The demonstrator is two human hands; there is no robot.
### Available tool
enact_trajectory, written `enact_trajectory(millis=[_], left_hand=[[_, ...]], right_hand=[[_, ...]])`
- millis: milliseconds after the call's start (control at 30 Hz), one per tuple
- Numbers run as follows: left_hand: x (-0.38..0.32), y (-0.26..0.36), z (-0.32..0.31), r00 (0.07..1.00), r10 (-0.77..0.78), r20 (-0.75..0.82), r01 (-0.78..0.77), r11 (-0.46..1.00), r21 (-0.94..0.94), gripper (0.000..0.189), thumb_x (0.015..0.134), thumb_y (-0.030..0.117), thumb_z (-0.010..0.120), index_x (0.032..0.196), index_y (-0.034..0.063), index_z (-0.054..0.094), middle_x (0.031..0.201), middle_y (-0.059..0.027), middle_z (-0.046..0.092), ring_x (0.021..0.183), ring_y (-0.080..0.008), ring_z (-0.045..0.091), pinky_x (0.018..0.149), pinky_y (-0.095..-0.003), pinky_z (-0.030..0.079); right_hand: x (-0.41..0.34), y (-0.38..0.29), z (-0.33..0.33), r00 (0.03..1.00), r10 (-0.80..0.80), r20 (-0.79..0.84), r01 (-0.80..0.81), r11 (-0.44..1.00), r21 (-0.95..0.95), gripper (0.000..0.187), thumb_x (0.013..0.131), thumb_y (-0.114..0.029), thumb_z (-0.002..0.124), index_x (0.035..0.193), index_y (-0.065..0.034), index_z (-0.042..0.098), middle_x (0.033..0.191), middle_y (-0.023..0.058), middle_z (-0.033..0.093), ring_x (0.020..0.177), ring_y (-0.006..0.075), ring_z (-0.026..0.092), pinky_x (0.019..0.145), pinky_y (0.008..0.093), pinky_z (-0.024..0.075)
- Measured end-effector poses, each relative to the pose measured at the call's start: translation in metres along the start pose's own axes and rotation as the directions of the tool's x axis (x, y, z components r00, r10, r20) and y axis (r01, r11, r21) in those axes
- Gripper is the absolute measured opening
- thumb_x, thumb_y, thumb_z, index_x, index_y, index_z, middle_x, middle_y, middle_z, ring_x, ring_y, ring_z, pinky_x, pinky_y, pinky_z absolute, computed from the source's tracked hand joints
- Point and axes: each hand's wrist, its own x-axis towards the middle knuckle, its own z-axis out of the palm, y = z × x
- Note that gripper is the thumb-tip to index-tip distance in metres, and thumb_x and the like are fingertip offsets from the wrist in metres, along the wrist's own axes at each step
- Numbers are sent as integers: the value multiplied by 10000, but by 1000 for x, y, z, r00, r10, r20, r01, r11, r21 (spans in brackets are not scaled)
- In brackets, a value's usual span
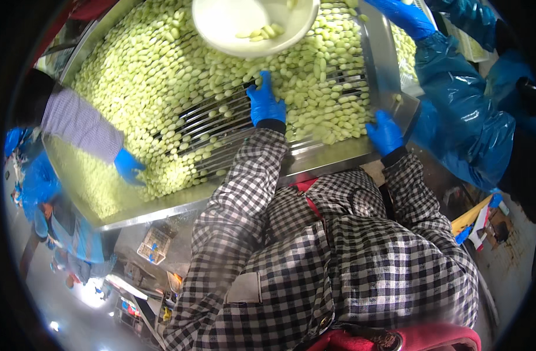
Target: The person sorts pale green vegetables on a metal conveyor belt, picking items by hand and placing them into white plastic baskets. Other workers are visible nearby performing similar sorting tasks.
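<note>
Pale green, grape-like oval fruits (136, 66) lie spread over a grate of metal bars (215, 118) inside a steel-rimmed tray (329, 153). My left hand (266, 103), in a blue glove, is over the grate at the edge of a heap of fruit, fingers apart; whether it touches fruit is unclear. My right hand (385, 134), also blue-gloved, rests by the tray's right front corner; its fingers are partly bent and I cannot tell if it holds anything. Above my left hand, a white bowl (255, 44) stands over the fruit with several fruits inside.
From the left, a co-worker's blue-gloved hand (128, 166) reaches into the fruit. Another person's gloved hand (404, 19) and blue plastic sleeve (456, 105) are at the right, close to my right hand. A wire basket (155, 245) stands below the tray at the left.
</note>
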Motion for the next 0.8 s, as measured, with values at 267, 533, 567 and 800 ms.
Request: enact_trajectory(millis=[267, 533, 567, 800], left_hand=[[-6, 58, 45, 869, 487, 92, -382, 777, -500, 837, 781, -12, 673, 1487, 209, 281, 1427, -281, 327, 1283, -395, 439, 949, -370, 507], [-9, -26, -23, 896, 375, -238, -398, 916, -54, 537, 788, -46, 579, 1311, 72, 550, 1283, -176, 513, 1108, -290, 548, 937, -358, 481], [-8, -36, -31, 885, 378, -272, -393, 919, -3, 544, 785, -43, 582, 1316, 75, 546, 1263, -172, 526, 1109, -296, 543, 945, -362, 473], [-15, -67, -49, 868, 212, -449, -242, 970, -11, 568, 778, -98, 598, 1309, 100, 563, 1181, -98, 511, 1004, -204, 537, 838, -300, 485]], right_hand=[[-5, -75, 8, 960, -148, 238, 74, 953, 295, 411, 794, -225, 685, 1171, -90, 594, 1067, 162, 623, 970, 330, 618, 821, 417, 502], [101, -122, 13, 592, -803, -64, 712, 559, -425, 369, 846, -225, 621, 1211, -173, 609, 1351, 97, 485, 1303, 297, 404, 1114, 586, 232], [126, -101, 16, 580, -806, -117, 690, 562, -456, 354, 862, -226, 597, 1212, -174, 609, 1374, 92, 469, 1332, 292, 374, 1123, 603, 204], [145, -48, -62, 827, -549, 117, 505, 636, -583, 186, 880, -163, 552, 1018, -147, 677, 1453, 69, 408, 1386, 260, 313, 1131, 637, 128]])
